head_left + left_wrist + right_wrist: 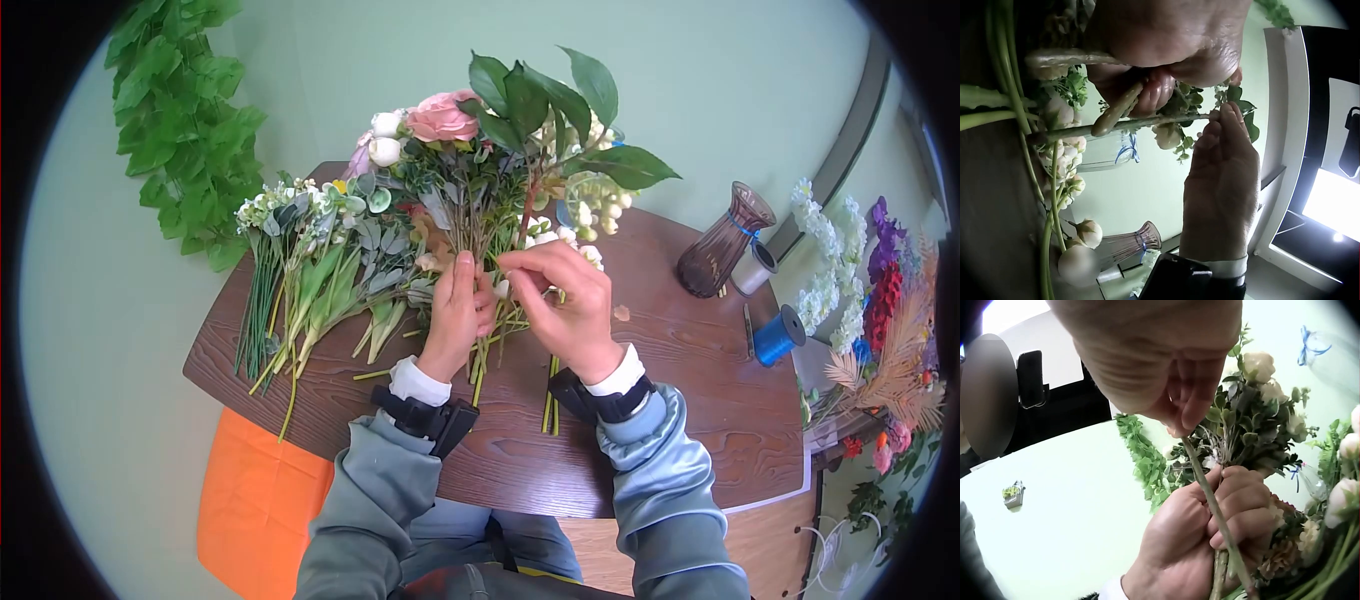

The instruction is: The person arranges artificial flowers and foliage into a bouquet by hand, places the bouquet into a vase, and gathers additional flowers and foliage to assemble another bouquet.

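Note:
My left hand [460, 315] is curled round the gathered stems of a bouquet with a pink flower [443, 117] and white buds [384, 151] at its top. Just right of it, my right hand [565, 300] pinches a stem between thumb and fingers; a branch of large green leaves [527, 105] rises above that hand. In the right wrist view the pinched stem [1210, 500] slants down across the left hand [1210, 534]. The left wrist view shows the right hand's fingertips on a stem [1147, 122].
Loose stems with small white flowers [262, 212] lie on the left of the brown table [650, 400]. A dark glass vase [725, 240], a white spool [753, 270] and a blue spool [778, 336] stand at the right. An orange cloth [255, 490] hangs at the lower left.

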`<action>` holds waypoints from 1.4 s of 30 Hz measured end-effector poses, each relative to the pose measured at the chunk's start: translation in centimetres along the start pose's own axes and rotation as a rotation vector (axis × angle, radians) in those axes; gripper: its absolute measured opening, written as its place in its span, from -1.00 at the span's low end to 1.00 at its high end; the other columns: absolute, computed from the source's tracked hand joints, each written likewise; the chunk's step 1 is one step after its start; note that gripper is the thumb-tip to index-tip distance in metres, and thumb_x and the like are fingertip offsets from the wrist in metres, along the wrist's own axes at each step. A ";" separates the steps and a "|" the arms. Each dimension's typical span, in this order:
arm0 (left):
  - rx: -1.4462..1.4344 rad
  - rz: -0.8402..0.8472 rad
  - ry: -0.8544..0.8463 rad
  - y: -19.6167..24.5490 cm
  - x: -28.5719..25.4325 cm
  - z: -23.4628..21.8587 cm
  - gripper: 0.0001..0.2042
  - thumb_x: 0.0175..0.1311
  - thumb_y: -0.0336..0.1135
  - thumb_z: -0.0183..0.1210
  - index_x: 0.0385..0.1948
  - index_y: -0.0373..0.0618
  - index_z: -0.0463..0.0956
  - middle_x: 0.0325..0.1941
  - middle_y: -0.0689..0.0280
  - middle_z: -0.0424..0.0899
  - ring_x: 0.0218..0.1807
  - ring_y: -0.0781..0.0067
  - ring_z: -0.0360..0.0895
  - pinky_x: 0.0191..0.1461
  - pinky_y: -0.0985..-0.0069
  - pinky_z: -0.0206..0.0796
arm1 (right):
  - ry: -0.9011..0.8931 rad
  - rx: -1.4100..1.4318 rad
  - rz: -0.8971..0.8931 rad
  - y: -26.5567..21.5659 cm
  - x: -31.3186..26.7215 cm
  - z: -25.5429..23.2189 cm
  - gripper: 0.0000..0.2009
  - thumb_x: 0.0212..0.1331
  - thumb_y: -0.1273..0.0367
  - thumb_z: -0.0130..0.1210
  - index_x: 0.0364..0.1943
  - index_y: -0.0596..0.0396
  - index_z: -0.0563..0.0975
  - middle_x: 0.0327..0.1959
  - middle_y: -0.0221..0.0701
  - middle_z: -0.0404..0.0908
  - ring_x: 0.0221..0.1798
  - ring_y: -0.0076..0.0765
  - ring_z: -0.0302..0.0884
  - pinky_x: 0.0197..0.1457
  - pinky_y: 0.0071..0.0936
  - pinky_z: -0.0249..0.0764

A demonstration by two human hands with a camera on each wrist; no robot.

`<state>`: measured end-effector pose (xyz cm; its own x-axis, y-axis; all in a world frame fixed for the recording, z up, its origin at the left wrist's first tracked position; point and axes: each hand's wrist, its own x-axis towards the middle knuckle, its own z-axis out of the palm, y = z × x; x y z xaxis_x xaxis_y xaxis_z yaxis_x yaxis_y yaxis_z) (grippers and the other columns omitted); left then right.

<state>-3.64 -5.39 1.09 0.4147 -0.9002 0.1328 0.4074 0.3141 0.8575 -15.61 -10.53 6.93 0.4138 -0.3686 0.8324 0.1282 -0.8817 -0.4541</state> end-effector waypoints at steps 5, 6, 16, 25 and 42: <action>0.014 -0.052 0.025 0.1 -0.3 0.8 -0.69 0.39 -0.02 -0.29 -0.47 -0.01 0.17 -0.70 0.51 0.10 -0.78 0.76 -0.02 -0.77 0.74 -0.14 | 0.034 0.006 0.049 0.2 0.1 0.0 -0.85 -0.07 0.62 0.11 -0.38 0.17 0.58 -0.50 -0.40 0.52 -0.52 -0.58 0.48 -0.46 -0.68 0.41; 0.017 -0.052 0.025 0.1 -0.3 0.9 -0.69 0.39 -0.02 -0.29 -0.47 -0.01 0.17 -0.70 0.51 0.10 -0.78 0.76 -0.02 -0.77 0.74 -0.14 | 0.032 0.008 0.058 0.2 0.1 0.0 -0.86 -0.07 0.62 0.11 -0.38 0.17 0.58 -0.50 -0.40 0.52 -0.52 -0.59 0.48 -0.47 -0.68 0.41; -0.013 -0.034 -0.018 -0.4 -0.3 1.1 -0.69 0.38 0.01 -0.29 -0.38 -0.01 0.21 -0.69 0.53 0.09 -0.75 0.76 -0.02 -0.74 0.76 -0.14 | 0.097 0.025 0.122 -0.6 0.5 -1.2 -0.88 -0.04 0.61 0.09 -0.39 0.18 0.57 -0.56 -0.40 0.54 -0.59 -0.58 0.48 -0.52 -0.68 0.38; 0.018 -0.159 -0.038 -1.0 -0.8 2.0 -0.71 0.37 0.00 -0.27 -0.44 0.04 0.20 -0.71 0.55 0.06 -0.77 0.78 -0.05 -0.76 0.73 -0.14 | 0.017 0.129 0.388 1.2 -0.1 -0.4 -0.87 0.00 0.57 0.08 -0.34 0.18 0.58 -0.61 -0.47 0.36 -0.65 -0.64 0.37 -0.60 -0.62 0.31; -0.060 -0.153 -0.113 -1.3 -1.0 2.6 -0.69 0.39 -0.03 -0.31 -0.41 -0.05 0.22 -0.70 0.46 0.16 -0.79 0.71 0.04 -0.74 0.71 -0.04 | -0.094 0.302 0.493 2.5 -0.2 -0.8 -0.87 0.09 0.56 0.03 -0.28 0.24 0.56 -0.44 -0.47 0.35 -0.65 -0.66 0.41 -0.64 -0.73 0.33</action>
<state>-6.68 -5.65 1.11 0.2515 -0.9660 0.0605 0.5081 0.1850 0.8412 -16.08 -12.88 5.92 0.5663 -0.6739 0.4746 0.1461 -0.4847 -0.8624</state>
